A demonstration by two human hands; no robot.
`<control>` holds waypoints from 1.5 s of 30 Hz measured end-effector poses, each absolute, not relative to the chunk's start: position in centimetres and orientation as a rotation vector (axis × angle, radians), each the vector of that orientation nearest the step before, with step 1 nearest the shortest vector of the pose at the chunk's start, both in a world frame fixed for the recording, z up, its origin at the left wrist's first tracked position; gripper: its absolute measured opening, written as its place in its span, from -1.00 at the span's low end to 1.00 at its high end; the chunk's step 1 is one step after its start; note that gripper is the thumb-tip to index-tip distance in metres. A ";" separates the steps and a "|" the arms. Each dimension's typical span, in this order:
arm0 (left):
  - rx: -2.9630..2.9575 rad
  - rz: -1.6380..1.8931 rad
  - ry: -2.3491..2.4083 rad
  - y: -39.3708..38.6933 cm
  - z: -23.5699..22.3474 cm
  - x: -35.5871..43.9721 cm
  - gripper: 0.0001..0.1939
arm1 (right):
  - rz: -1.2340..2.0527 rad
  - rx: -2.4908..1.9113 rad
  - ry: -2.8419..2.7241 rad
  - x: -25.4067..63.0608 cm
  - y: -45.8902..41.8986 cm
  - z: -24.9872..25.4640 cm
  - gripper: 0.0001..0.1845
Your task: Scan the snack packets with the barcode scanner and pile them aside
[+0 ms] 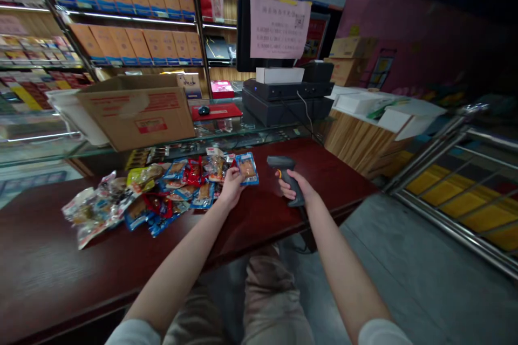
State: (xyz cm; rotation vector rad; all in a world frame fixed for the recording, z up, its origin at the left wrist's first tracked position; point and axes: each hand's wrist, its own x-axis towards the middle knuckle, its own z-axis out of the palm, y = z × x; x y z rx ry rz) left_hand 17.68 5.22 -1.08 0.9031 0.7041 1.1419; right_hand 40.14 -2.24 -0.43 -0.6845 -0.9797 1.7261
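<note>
Left hand (232,187) pinches a blue foil snack packet (247,168) at 12 o'clock, fingers closed; right hand (294,187) grips a black plastic barcode scanner (288,180). Heaped foil packets (162,197) could slide if bumped on the dark red counter (101,275).

Snack packets (247,168): glossy plastic film, crinkled. Scanner (285,178): matt black plastic. Surface (81,285): smooth, polished dark red, looks like wood. Carton (135,118): rough brown cardboard, printed. Display case (243,132): shiny glass top. Railing (429,172): bright polished metal. Sign (279,26): matt pink paper. Trousers (271,302): soft matt cloth. Floor (404,259): dull grey, smooth.
</note>
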 end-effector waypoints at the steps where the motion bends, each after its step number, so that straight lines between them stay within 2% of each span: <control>1: 0.933 1.192 0.726 5.1 -1.1 17.3 -0.55 | 1.733 -0.702 -0.987 39.3 -2.2 -0.2 -0.64; 7: 1.276 1.533 0.874 6.3 -0.7 16.3 -0.51 | 1.683 -0.839 -1.007 34.8 -2.5 -0.1 -0.59; 11: 1.389 1.541 1.033 7.2 -1.2 15.8 -0.70 | 1.654 -0.812 -0.947 33.6 -2.2 -0.9 -0.58; 17: 1.483 1.570 1.160 7.9 -1.6 15.7 -0.72 | 1.720 -0.775 -0.943 33.9 -1.9 -1.7 -0.63; 26: 1.726 1.556 1.212 6.6 -0.6 15.3 -0.53 | 1.775 -0.672 -0.933 34.4 -2.4 -1.9 -0.62; 32: 1.854 1.793 1.433 7.6 2.0 11.5 -0.52 | 1.749 -0.649 -0.889 34.9 -2.2 -2.1 -0.60; 36: 1.833 1.674 1.745 8.6 2.2 8.8 -0.50 | 1.730 -0.667 -0.877 34.6 -2.5 -1.8 -0.59; 40: 1.894 1.402 2.031 8.2 2.0 8.0 -0.59 | 1.702 -0.736 -0.866 34.2 -2.9 -1.3 -0.62; 45: 1.979 1.519 2.007 6.3 3.0 9.5 -0.61 | 1.633 -0.753 -0.838 33.5 -3.0 -1.0 -0.67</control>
